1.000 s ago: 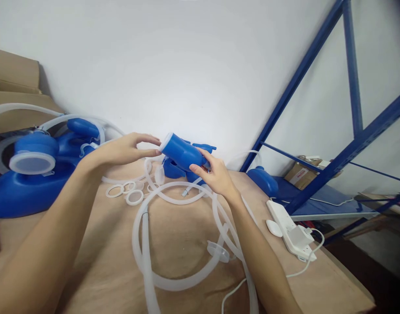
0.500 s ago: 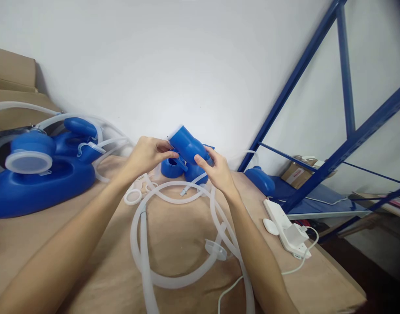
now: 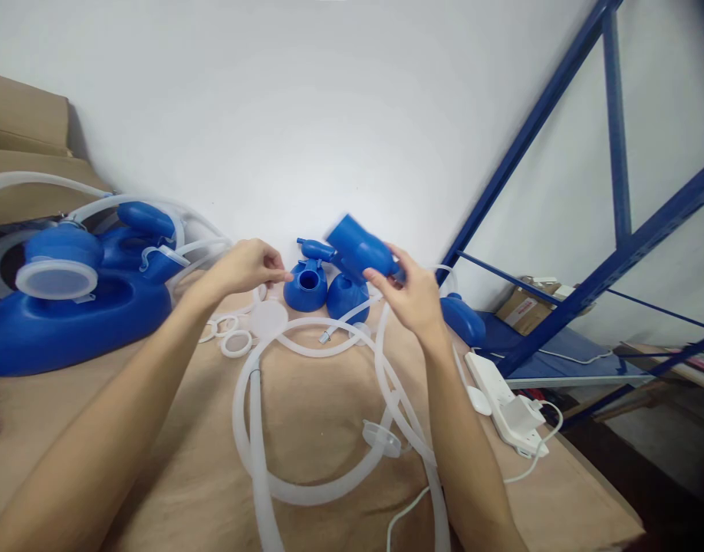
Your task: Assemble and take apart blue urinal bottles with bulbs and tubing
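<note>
My right hand grips a hollow blue plastic neck piece, tilted with its wide end up and left. To the left, my left hand is closed, fingers curled and thumb pressed in, with nothing visible in it. Just beyond its fingertips stands a blue plastic part with a round opening, and a rounded blue part sits beside that. Below my left hand is a round translucent white lid, apart from the fingers. White rings lie near it. A clear hose loops between my forearms.
Large blue bottles with hoses stand at left before cardboard boxes. A blue bottle stands at right, near a white power strip with a plugged-in charger. A blue metal shelf frame rises beyond the table's right side.
My hands have moved apart, the right one carrying the blue neck piece rightward. My left hand has come away from it, and the white lid now shows below that hand.
</note>
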The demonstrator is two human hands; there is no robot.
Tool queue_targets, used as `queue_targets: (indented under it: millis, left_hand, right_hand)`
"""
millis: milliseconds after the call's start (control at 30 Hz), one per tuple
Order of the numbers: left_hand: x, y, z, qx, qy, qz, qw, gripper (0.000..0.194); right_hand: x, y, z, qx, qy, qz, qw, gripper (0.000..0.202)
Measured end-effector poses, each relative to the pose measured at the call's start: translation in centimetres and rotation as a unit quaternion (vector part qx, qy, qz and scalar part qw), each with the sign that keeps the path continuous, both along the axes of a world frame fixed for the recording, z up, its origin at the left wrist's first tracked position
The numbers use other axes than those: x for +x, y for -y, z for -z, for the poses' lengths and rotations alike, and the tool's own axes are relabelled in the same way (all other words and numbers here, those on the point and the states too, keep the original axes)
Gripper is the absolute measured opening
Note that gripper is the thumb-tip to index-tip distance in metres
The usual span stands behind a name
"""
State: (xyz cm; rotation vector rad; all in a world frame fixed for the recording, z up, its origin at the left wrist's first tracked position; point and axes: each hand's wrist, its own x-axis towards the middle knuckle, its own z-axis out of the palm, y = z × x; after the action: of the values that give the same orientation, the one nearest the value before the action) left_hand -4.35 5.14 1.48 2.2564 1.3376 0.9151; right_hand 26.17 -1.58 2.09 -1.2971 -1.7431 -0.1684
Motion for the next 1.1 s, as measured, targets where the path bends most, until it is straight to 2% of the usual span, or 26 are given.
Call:
queue_targets:
  millis: [67, 167, 267, 333, 400, 467, 567, 633, 767, 900, 967, 1100]
  left_hand:
    - [-2.4, -1.3, 0.7, -0.065, -0.063, 0.007, 0.996, 0.043]
    - [-5.1, -3.1, 2.5, -0.147, -0.109, -0.008, 0.983, 0.043]
    - [-5.8, -4.3, 4.1, -0.19, -0.153, -0.022, 0.969, 0.047]
    - [-5.5, -4.3, 4.3, -0.178, -0.17, -0.03, 0.969, 0.058]
    - [-4.6, -3.5, 3.5, -0.147, -0.174, -0.027, 0.973, 0.073]
    - [-3.2, -1.7, 1.9, -0.109, -0.137, 0.015, 0.984, 0.086]
    - [-0.5, 2.3, -0.8, -0.034, 0.032, 0.15, 0.988, 0.102]
    - [1.4, 4.8, -2.1, 0.002, 0.09, 0.176, 0.98, 0.1]
    - [3.4, 7.4, -3.1, 0.107, 0.12, 0.059, 0.985, 0.074]
    - [3.4, 7.7, -3.3, 0.186, 0.122, 0.014, 0.975, 0.06]
    - [3.1, 7.7, -3.2, 0.2, 0.132, -0.003, 0.971, 0.056]
    - [3.0, 7.2, -3.1, 0.198, 0.164, -0.011, 0.966, 0.054]
  right_hand:
    - [1.8, 0.2, -0.7, 0.047, -0.041, 0.002, 0.998, 0.076]
    - [4.4, 0.4, -1.5, 0.106, -0.081, 0.0, 0.991, 0.076]
    - [5.7, 0.7, -1.8, 0.11, -0.076, -0.011, 0.991, 0.077]
    - [5.5, 1.0, -1.7, 0.085, -0.057, -0.025, 0.994, 0.078]
    - [4.6, 1.3, -1.5, 0.05, -0.021, -0.033, 0.998, 0.081]
    - [3.1, 1.5, -1.2, 0.024, 0.025, -0.033, 0.999, 0.084]
    - [0.7, 1.6, -0.6, -0.01, 0.075, -0.072, 0.995, 0.088]
    - [-0.4, 1.7, -0.3, -0.037, 0.081, -0.112, 0.99, 0.089]
    - [-1.2, 1.8, 0.2, -0.085, 0.062, -0.183, 0.977, 0.091]
    - [-1.2, 1.8, 0.5, -0.134, 0.032, -0.27, 0.953, 0.083]
    - [-1.6, 1.7, 0.6, -0.132, 0.006, -0.28, 0.951, 0.083]
    - [-2.9, 1.7, 0.8, -0.119, -0.042, -0.257, 0.958, 0.083]
